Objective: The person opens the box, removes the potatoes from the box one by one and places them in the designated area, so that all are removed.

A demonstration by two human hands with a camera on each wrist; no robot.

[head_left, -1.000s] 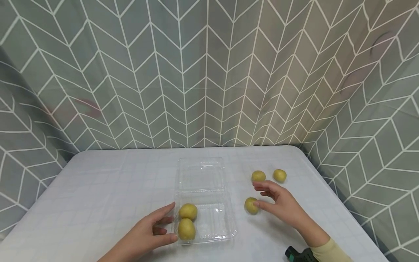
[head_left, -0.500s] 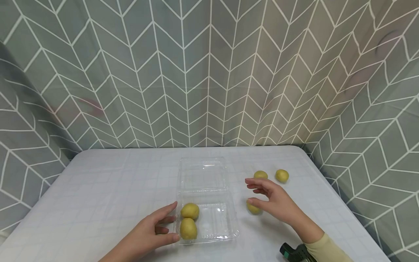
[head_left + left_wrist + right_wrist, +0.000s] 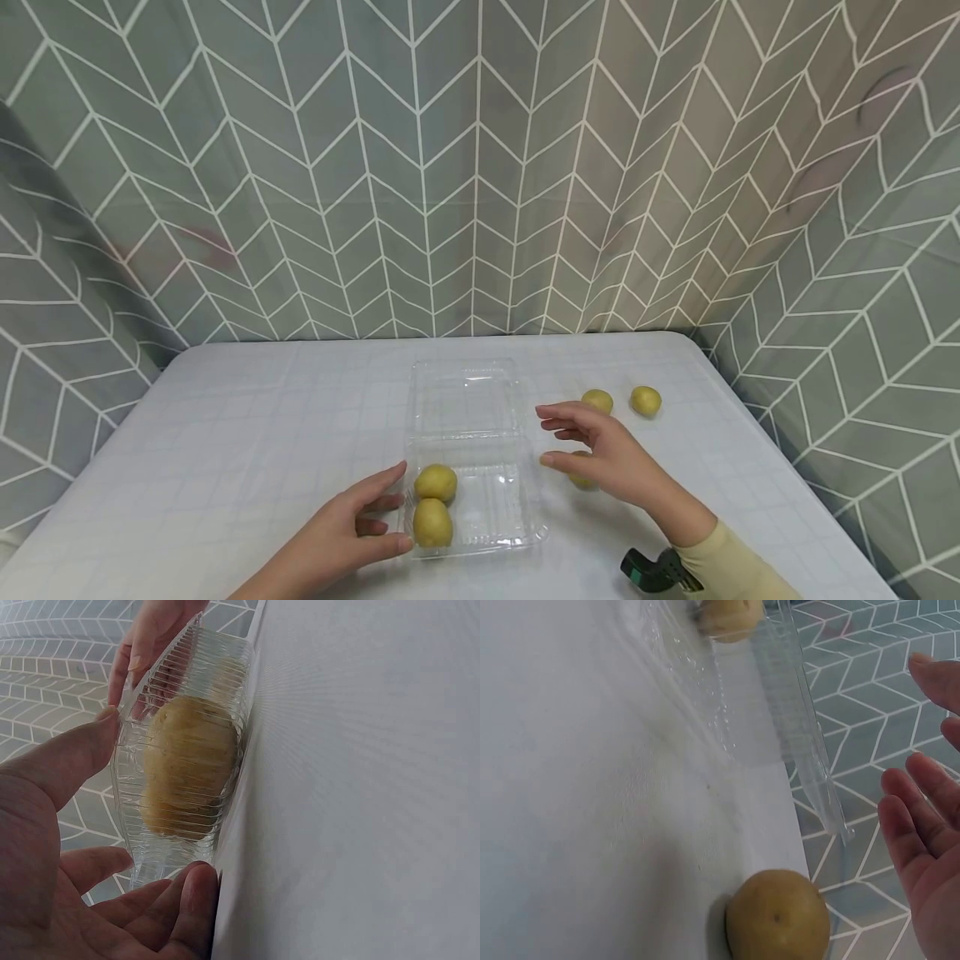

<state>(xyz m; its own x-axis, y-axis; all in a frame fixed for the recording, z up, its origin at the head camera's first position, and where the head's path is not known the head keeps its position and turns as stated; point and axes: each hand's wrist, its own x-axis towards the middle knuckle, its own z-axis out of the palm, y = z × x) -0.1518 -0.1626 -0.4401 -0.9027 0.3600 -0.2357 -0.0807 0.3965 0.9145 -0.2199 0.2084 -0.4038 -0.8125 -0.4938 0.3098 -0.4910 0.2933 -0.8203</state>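
Observation:
Two yellow potatoes [image 3: 432, 523] sit along the left side of a clear plastic clamshell box [image 3: 495, 508], whose lid [image 3: 465, 396] lies folded back. My left hand [image 3: 352, 521] is at the box's left side, thumb and fingers spread; in the left wrist view the thumb touches the box's rim. My right hand [image 3: 607, 450] hovers just right of the box with loosely extended fingers and nothing in them. Partly hidden under it, a loose potato [image 3: 581, 482] rests on the table; it shows better in the right wrist view as a round potato [image 3: 778, 919].
Two more potatoes lie farther back on the right, one [image 3: 597, 401] behind my right hand and another [image 3: 646, 401] beside it. A white cloth covers the table [image 3: 262, 433]. Patterned curtains [image 3: 450, 167] hang around it. A black device [image 3: 652, 571] is on my right wrist.
My right hand has moved left, off the near loose potato and toward the box, holding nothing. My left hand stays at the box, and the potatoes keep their places.

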